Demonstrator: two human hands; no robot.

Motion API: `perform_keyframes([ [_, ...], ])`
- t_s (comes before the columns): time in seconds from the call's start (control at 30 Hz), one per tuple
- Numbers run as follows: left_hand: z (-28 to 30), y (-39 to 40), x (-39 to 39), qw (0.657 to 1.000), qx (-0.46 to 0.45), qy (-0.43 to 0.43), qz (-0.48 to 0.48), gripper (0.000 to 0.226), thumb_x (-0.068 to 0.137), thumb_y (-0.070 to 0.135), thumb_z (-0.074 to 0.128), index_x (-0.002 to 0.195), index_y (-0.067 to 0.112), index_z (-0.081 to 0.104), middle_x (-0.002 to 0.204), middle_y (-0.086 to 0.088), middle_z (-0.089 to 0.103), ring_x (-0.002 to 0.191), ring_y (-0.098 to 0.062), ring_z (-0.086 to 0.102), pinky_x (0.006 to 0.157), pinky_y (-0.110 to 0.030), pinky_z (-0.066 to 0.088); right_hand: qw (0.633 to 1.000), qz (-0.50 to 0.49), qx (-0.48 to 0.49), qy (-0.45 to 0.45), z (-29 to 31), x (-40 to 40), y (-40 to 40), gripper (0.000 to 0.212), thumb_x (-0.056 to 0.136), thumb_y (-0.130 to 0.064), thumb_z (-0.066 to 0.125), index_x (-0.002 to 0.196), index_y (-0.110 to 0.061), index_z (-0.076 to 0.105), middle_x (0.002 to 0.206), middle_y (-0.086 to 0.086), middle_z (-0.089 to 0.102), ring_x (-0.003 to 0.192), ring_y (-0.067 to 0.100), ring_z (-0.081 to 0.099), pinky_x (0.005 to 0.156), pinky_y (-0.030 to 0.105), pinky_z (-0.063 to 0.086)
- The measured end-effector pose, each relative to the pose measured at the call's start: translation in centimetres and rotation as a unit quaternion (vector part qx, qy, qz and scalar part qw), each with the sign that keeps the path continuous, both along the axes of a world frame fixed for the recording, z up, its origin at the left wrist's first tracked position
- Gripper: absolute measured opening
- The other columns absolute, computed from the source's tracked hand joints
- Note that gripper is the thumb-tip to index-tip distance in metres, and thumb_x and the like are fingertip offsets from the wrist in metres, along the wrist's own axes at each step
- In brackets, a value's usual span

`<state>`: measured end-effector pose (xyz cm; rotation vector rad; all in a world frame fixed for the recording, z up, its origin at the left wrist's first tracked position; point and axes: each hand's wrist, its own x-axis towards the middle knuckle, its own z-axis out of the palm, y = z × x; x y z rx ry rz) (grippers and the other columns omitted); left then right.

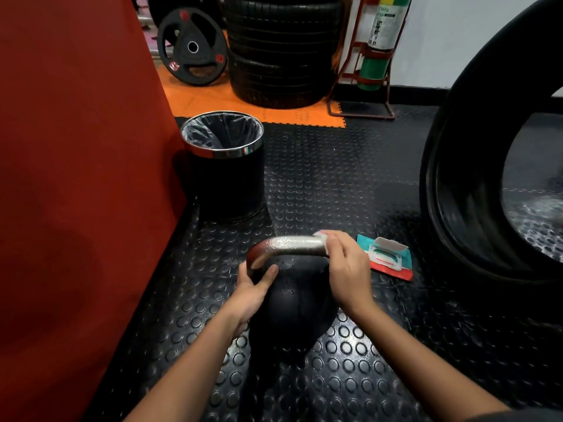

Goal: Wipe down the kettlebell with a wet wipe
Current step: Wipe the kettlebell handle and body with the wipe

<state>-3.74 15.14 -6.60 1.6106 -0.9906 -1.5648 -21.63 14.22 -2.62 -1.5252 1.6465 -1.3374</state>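
A black kettlebell (pixel 294 303) with a shiny silver handle stands on the studded black floor mat in the lower middle. My left hand (pixel 254 292) grips the left side of its body, thumb laid across the top. My right hand (pixel 345 266) is wrapped around the right end of the handle with a white wet wipe (pixel 323 239) pressed between fingers and metal. Only a small edge of the wipe shows. The handle looks wet and speckled.
A teal and red wet-wipe pack (pixel 388 257) with its lid flipped up lies just right of the kettlebell. A black bin (pixel 225 166) with a chrome rim stands behind. A red wall (pixel 76 178) is at left, a big tyre (pixel 463 193) at right, stacked tyres (pixel 283 50) and a weight plate (pixel 192 47) beyond.
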Motion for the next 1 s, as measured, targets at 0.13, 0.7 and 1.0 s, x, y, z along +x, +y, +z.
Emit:
perform_keyframes([
  [0.13,-0.1,0.0,0.0,1.000,0.014,-0.013,-0.005,0.092,0.091,0.054,0.054,0.155,0.028,-0.006,0.160,-0.005,0.020,0.144,-0.024,0.026,0.111,-0.035,0.027,0.993,-0.012,0.106,-0.042,-1.1,-1.9,-1.6,0.054,0.102,-0.041,0.036,0.077,0.001,0.058,0.073,0.000,0.059,0.074,0.016,0.051,0.076,0.042,0.043],
  [0.7,0.0,0.0,0.1,1.000,0.011,-0.004,-0.009,0.086,0.090,0.054,0.056,0.153,0.031,0.002,0.153,-0.003,0.032,0.134,-0.021,0.038,0.101,-0.031,0.032,0.997,0.055,0.030,0.045,-2.5,-1.2,2.8,0.055,0.100,-0.060,0.029,0.148,-0.035,0.041,0.146,-0.020,0.043,0.140,-0.002,0.034,0.116,0.024,0.023],
  [1.0,-0.2,-0.1,0.1,1.000,0.002,-0.004,-0.011,0.085,0.092,0.052,0.054,0.154,0.028,0.001,0.152,-0.003,0.034,0.124,-0.015,0.040,0.097,-0.028,0.032,0.998,0.047,0.028,-0.015,-0.8,0.1,2.0,0.054,0.097,-0.066,0.022,0.127,-0.035,0.054,0.126,-0.014,0.053,0.127,0.007,0.045,0.115,0.040,0.033],
])
